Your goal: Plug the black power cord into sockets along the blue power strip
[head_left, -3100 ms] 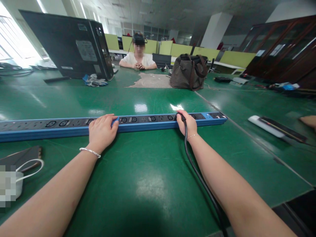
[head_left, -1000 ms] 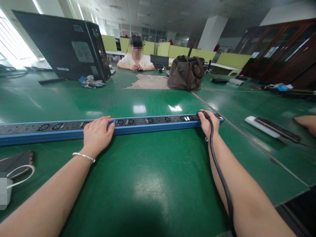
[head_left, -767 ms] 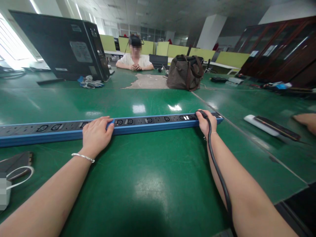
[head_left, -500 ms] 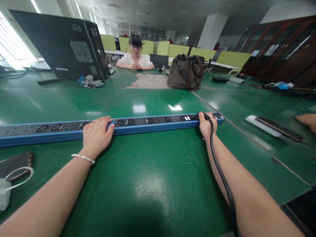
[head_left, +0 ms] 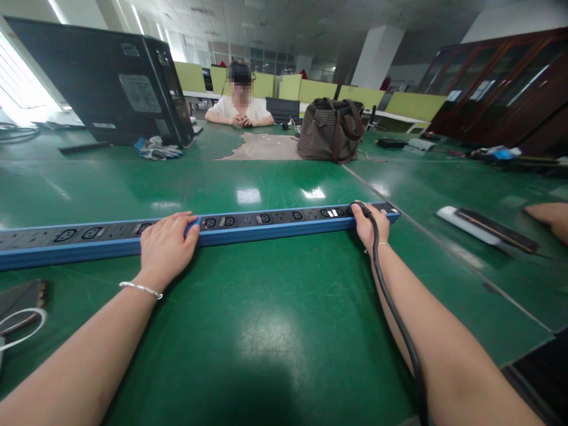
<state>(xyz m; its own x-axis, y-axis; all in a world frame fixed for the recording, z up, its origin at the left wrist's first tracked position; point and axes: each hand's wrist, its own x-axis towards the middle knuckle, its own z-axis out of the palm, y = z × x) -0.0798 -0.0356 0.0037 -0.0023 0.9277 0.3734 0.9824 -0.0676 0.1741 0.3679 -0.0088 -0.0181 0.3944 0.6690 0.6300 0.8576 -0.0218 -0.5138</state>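
A long blue power strip (head_left: 257,234) with a black socket face lies across the green table, running out of view at the left. My left hand (head_left: 167,244) is closed over it left of the middle, thumb on the near side and fingers across the sockets. Close to the strip's right end, my right hand (head_left: 367,227) is closed around a black plug (head_left: 357,208) at the socket face. Whether the plug sits fully in a socket is hidden by the fingers. From it a thick black cable (head_left: 391,296) runs down along my right forearm.
A black computer case (head_left: 142,89), gloves (head_left: 158,149) and a brown bag (head_left: 328,130) stand beyond the strip. A person (head_left: 239,112) sits opposite. At right lie a white and black bar (head_left: 486,228) and another person's hand (head_left: 550,219). A dark phone-like device (head_left: 22,302) lies at left.
The whole view has shifted slightly, so things appear a little farther left. Both hands keep their places on the strip and plug.
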